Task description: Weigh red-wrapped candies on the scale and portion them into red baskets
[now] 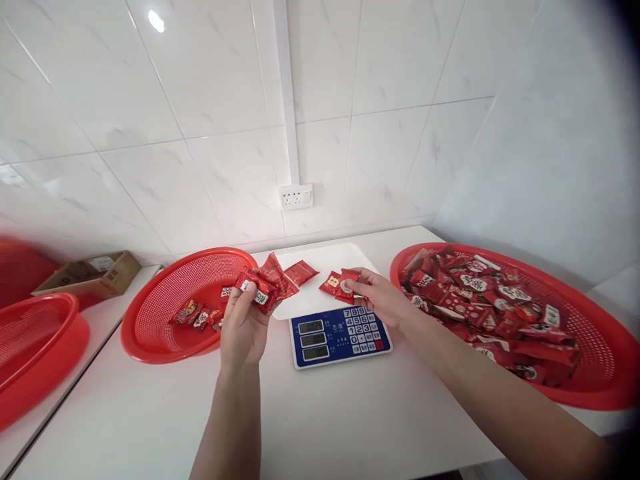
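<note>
The left hand (245, 333) holds glossy red packets (264, 293), the white-labelled front one's long axis slanting far-left to near-right; the right hand (381, 293) pinches red sachets (332, 283).

On the white table (300, 427) we've got a scale (335, 343) mid, left basket (163, 290), right basket (597, 357). Adjoining table (103, 329), far left: we see red basketware (37, 317), carton (111, 275).

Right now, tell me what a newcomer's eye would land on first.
Probably the big red basket at the right, heaped with red packets. Next, perhaps, the blue-panelled scale at the centre, with the left hand gripping several packets and the right hand pinching at least one just beyond its panel.
</note>
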A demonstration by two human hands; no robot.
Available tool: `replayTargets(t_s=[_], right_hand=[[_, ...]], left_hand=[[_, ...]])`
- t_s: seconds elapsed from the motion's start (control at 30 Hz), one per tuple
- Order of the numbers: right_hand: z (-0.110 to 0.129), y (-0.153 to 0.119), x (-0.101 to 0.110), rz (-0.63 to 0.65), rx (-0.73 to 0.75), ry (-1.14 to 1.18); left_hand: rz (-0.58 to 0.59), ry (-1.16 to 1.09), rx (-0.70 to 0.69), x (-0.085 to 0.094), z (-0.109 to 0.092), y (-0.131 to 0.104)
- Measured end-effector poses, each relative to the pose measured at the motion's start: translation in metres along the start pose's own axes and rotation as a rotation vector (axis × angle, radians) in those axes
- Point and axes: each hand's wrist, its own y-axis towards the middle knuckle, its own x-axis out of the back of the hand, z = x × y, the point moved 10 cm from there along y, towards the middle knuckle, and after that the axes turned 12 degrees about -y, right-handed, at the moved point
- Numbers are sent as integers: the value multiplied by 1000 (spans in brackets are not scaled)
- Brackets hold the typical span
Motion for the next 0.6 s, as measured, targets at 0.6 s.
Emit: replayTargets(t_s=[0.6], right_hand=[[3,-8,-5,-66,51,-254]], left_hand=[[24,-43,-29,-1,-9,-2]])
